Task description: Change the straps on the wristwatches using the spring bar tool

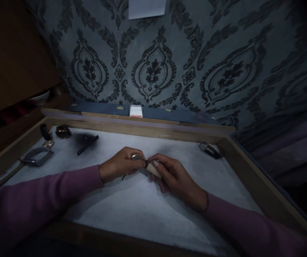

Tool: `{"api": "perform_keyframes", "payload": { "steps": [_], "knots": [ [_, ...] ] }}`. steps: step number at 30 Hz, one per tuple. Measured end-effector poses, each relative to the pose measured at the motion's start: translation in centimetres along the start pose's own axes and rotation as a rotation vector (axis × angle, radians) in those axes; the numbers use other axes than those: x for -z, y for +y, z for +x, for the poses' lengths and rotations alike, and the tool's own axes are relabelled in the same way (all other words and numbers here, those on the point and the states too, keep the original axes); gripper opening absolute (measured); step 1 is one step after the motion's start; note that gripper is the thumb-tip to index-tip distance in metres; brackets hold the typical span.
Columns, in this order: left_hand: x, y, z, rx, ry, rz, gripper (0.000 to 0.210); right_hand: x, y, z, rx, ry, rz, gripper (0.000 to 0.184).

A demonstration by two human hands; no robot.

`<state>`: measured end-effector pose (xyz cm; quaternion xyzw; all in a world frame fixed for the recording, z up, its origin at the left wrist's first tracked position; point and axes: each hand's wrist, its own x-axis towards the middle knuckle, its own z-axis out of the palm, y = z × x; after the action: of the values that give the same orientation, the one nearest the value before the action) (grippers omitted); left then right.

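Observation:
A wristwatch is held between both hands, above the white-lined bottom of a shallow wooden tray. Its round, shiny case (136, 156) shows at the fingertips of my left hand (121, 161), which is closed around it. A thin dark piece (124, 177) sticks out below that hand; whether it belongs to the watch I cannot tell. My right hand (172, 175) is closed on the watch's strap (154, 170), whose pale side faces up. Thumb and forefinger of the right hand meet close to where strap and case join, and a small shiny bit there is too small to name.
At the tray's left lie a grey-banded watch (38, 157), a dark watch with a gold case (47, 142), a black-and-gold watch (63, 131) and a black strip (87, 145). Another watch (209, 150) rests at the far right. Raised wooden walls (132, 126) edge the tray.

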<state>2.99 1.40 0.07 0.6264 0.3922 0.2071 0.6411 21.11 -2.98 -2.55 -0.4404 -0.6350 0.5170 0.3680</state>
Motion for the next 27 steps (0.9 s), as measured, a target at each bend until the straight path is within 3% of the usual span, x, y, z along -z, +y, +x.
{"api": "perform_keyframes", "payload": {
  "steps": [16, 27],
  "knots": [
    [0.02, 0.12, 0.02, 0.020, -0.003, -0.001, 0.010, 0.19, -0.17, -0.11, -0.012, -0.027, 0.015, 0.030],
    [-0.02, 0.14, -0.06, 0.021, 0.001, -0.021, 0.011, 0.34, 0.15, 0.19, -0.080, -0.033, 0.154, 0.032]
  ]
}}
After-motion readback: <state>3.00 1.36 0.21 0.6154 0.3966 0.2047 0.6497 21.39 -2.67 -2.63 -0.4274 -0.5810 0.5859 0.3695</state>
